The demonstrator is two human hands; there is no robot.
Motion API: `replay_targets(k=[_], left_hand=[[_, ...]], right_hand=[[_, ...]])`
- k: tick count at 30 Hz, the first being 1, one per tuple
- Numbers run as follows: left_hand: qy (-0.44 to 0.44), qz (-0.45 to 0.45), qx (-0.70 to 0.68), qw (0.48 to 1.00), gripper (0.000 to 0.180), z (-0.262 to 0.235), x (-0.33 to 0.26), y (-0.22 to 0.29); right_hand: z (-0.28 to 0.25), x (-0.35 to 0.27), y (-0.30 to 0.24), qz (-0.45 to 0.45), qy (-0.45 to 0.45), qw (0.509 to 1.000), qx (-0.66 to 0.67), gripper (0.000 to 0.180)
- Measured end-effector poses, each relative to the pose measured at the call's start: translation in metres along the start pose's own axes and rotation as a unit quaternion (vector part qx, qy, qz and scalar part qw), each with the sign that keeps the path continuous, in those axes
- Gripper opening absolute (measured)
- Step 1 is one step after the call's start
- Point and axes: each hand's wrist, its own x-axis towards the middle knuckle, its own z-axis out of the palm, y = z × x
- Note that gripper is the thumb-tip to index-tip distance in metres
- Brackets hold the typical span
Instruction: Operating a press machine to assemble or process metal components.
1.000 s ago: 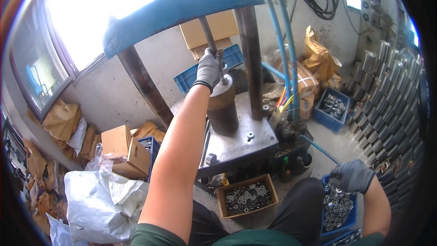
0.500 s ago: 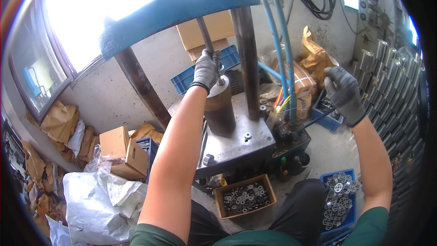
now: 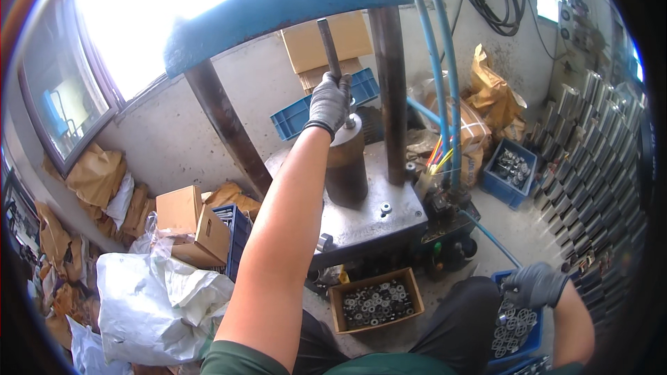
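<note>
My gloved left hand (image 3: 330,103) is wrapped round a dark metal rod (image 3: 329,48), which stands nearly upright beneath the blue crossbeam (image 3: 292,10) of a press. Just below that hand is a thick dark steel cylinder (image 3: 346,167) with a small fitting on its top. The cylinder stands on the steel table (image 3: 368,226) of the press. Low on the right, my gloved right hand (image 3: 536,285) is closed at the end of a thin blue lever (image 3: 490,237). This lever slopes down from a dark pump unit (image 3: 445,205); the fingers partly hide its end.
A cardboard box of small metal rings (image 3: 379,303) sits below the table. Under my right hand is a blue crate of round metal parts (image 3: 511,333). Stacked metal tubes (image 3: 587,167) line the right side. White sacks (image 3: 149,305) and an open carton (image 3: 191,226) are at left.
My right hand has swung down with the blue lever, from beside the stacked tubes to above the blue crate. My left hand stays on the rod. The view has shifted slightly.
</note>
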Motion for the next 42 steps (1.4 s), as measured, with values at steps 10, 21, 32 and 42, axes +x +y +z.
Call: replay_targets(k=[10, 21, 32, 42], left_hand=[[0.003, -0.024, -0.052, 0.998, 0.040, -0.004, -0.013, 0.011], [-0.005, -0.035, -0.110, 0.993, 0.038, 0.002, -0.007, 0.003], [-0.001, -0.022, -0.078, 0.997, 0.037, 0.001, -0.013, 0.010], [0.003, -0.021, -0.057, 0.998, 0.038, -0.002, -0.015, 0.011]], right_hand=[[-0.040, -0.006, -0.027, 0.042, 0.090, 0.991, 0.087, 0.033], [-0.033, -0.009, -0.017, 0.035, 0.095, 0.991, 0.083, 0.035], [-0.040, -0.011, -0.019, 0.048, 0.052, 0.995, 0.071, 0.033], [-0.030, -0.006, -0.012, 0.009, 0.217, 0.972, 0.087, 0.032]])
